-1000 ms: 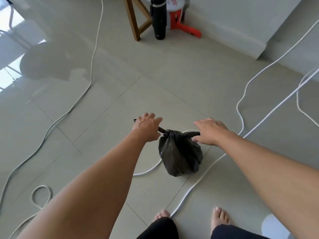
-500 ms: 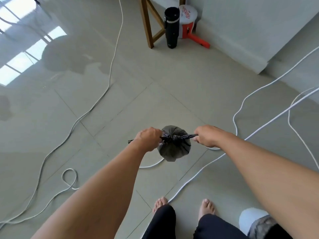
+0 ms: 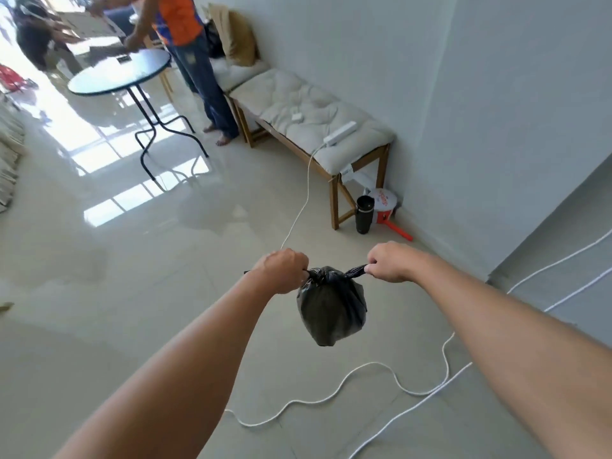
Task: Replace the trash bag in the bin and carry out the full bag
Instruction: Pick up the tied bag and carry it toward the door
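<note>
Above the glossy tiled floor [image 3: 139, 326], left hand [image 3: 281, 271] and right hand [image 3: 390, 261] pinch the small black plastic trash bag's [image 3: 331, 308] soft tie-ends; looks light, knot's the handle.

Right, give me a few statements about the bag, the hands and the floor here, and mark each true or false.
1. Both hands hold the black bag by its tied ends. True: left hand, right hand.
2. The bag rests on the floor. False: it hangs in the air.
3. White cords lie on the floor near the bag. True.
4. A black bottle stands on the round table. False: it stands on the floor by the bench.
</note>
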`<state>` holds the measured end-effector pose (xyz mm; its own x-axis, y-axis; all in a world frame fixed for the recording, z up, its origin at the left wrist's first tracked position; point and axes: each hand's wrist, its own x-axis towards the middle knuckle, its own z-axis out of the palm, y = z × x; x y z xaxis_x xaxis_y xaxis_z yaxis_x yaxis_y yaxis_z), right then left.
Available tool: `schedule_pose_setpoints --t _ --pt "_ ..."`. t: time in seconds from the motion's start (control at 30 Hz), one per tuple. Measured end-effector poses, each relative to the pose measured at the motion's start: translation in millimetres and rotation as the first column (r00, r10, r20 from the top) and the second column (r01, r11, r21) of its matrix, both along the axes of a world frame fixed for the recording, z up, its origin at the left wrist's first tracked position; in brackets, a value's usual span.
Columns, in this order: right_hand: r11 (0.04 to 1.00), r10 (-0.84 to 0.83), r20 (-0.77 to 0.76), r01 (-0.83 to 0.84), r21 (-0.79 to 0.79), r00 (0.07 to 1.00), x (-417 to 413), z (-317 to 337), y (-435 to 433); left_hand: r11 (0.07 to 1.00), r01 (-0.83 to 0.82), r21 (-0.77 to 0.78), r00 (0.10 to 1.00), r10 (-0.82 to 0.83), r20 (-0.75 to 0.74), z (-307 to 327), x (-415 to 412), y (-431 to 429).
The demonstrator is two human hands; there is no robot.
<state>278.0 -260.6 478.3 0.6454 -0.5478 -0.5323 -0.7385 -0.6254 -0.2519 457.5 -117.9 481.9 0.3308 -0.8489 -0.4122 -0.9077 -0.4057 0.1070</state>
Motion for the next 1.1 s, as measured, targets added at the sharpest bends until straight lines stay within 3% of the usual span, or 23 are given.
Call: schedule_pose_setpoints --t 0.23,0.47,0.7,1.1 --pt "0.974 0.176 0.091 -0.16 -0.163 0.98 38 157 -8 0.994 -0.057 -0.09 0.988 0.069 0.137 152 21 15" --pt "0.924 0.31 0.209 -0.242 -0.296 0.928 76 255 5 0.975 -0.125 -0.186 0.953 0.171 0.252 247 30 44" --pt "0.867 0.443 0.279 -0.329 -0.374 0.852 139 297 38 0.94 -0.237 -0.247 0.9 0.308 0.308 295 66 88" --pt "0.771 0.619 0.317 -0.48 -0.419 0.718 308 311 139 0.845 -0.469 -0.259 0.801 0.53 0.279 314 189 217"
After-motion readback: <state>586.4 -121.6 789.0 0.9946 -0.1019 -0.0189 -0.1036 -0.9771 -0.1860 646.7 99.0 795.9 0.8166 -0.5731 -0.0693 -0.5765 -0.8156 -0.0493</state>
